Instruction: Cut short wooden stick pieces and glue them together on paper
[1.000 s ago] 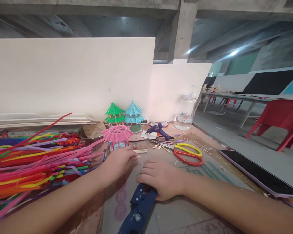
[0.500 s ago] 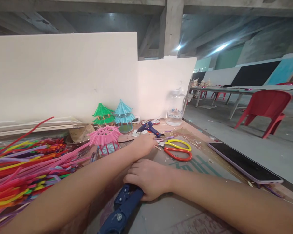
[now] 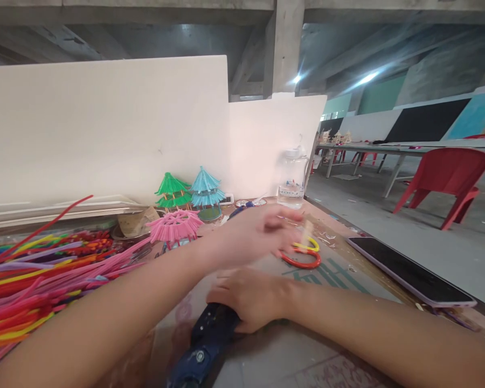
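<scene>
2 hands: right (image 3: 250,298) gripping blue tool (image 3: 204,345), left (image 3: 258,233) pinching pale stick (image 3: 306,233).

We find the left hand (image 3: 258,231) motion-blurred, its fingers indistinct; a pale stick-like item at its fingertips cannot be identified. It covers most of the scissors (image 3: 303,257), leaving only the handle loops visible. The right hand (image 3: 250,299) conceals the head of the blue tool (image 3: 204,345), whose handle is cut off at the bottom edge. The pipe cleaners (image 3: 36,280) run off the left edge.
</scene>
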The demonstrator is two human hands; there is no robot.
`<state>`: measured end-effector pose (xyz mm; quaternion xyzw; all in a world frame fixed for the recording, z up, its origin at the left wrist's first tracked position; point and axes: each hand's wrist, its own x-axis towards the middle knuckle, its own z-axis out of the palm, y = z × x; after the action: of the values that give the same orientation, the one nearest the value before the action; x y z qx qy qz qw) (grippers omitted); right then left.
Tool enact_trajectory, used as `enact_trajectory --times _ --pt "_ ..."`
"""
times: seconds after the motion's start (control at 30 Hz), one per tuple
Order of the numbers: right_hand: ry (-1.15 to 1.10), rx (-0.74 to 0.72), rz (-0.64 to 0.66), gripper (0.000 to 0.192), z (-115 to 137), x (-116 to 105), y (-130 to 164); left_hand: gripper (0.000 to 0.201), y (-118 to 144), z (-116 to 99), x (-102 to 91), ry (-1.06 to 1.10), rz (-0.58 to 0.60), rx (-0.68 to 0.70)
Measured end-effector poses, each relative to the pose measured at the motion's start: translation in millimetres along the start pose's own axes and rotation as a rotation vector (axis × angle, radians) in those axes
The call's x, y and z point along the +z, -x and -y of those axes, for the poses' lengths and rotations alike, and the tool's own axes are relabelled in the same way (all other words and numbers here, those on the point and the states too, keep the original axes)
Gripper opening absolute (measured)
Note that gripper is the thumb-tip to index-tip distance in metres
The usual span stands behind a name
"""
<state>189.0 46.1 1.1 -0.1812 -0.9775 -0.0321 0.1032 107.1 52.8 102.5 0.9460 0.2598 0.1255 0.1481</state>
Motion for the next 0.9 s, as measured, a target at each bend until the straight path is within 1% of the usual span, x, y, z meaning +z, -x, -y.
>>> enact_trajectory --times 0.03,0.07,0.1,0.13,0.17,0.2,0.23,0.27,0.33,0.4,0.47,0.5,0.53,0.6,0.7,0.8,0.9 --pt "-0.015 0.021 0.000 0.032 0.4 0.4 0.7 0.038 9.7 -11.4 -5.1 0.192 0.003 0.037" --pt "-0.027 0.032 -0.007 0.031 0.3 1.2 1.1 0.037 18.9 -17.9 -8.7 0.312 -0.026 0.051" --pt "-0.030 0.031 -0.019 0.030 -0.1 2.4 1.1 0.031 27.0 -18.8 -10.7 0.314 -0.083 0.054" --pt "-0.025 0.016 -0.030 0.032 -0.8 3.8 0.6 0.024 33.8 -13.9 -10.9 0.227 -0.145 0.024" --pt "-0.017 -0.010 -0.037 0.034 -1.8 5.4 -0.1 0.021 39.3 -3.9 -9.2 0.110 -0.193 -0.028" --pt "-0.006 -0.031 -0.045 0.036 -2.9 6.9 -1.2 0.024 43.4 10.1 -5.8 -0.025 -0.209 -0.080" --pt "0.007 -0.045 -0.054 0.038 -4.0 8.3 -2.2 0.027 46.6 26.7 -0.7 -0.172 -0.206 -0.130" --pt "0.016 -0.057 -0.062 0.038 -4.9 9.3 -3.2 0.029 48.9 44.2 5.9 -0.228 -0.202 -0.155" --pt "0.031 -0.072 -0.072 0.036 -6.0 10.4 -4.7 0.030 52.1 77.3 22.0 -0.288 -0.190 -0.177" --pt "0.050 -0.075 -0.073 0.033 -6.0 10.4 -5.3 0.024 54.1 103.0 39.7 -0.331 -0.139 -0.197" --pt "0.065 -0.074 -0.068 0.032 -5.2 9.7 -5.2 0.014 54.6 120.6 55.4 -0.360 -0.094 -0.221" --pt "0.070 -0.072 -0.064 0.031 -4.7 9.2 -5.1 0.016 54.1 127.0 61.7 -0.370 -0.082 -0.230" --pt "0.074 -0.069 -0.061 0.031 -4.3 8.6 -5.0 0.024 53.2 132.2 66.6 -0.377 -0.074 -0.238" --pt "0.077 -0.067 -0.054 0.032 -3.9 7.6 -4.9 0.033 50.3 139.3 72.4 -0.388 -0.072 -0.249" --pt "0.076 -0.075 -0.051 0.030 -4.2 6.4 -4.9 0.034 43.8 142.1 73.2 -0.402 -0.076 -0.241" --pt "0.062 -0.068 -0.044 0.032 -4.7 5.6 -4.8 0.033 32.3 137.2 69.1 -0.413 -0.080 -0.204" --pt "0.045 -0.042 -0.029 0.036 -4.6 4.3 -4.4 0.033 14.8 130.8 64.3 -0.419 -0.092 -0.162"
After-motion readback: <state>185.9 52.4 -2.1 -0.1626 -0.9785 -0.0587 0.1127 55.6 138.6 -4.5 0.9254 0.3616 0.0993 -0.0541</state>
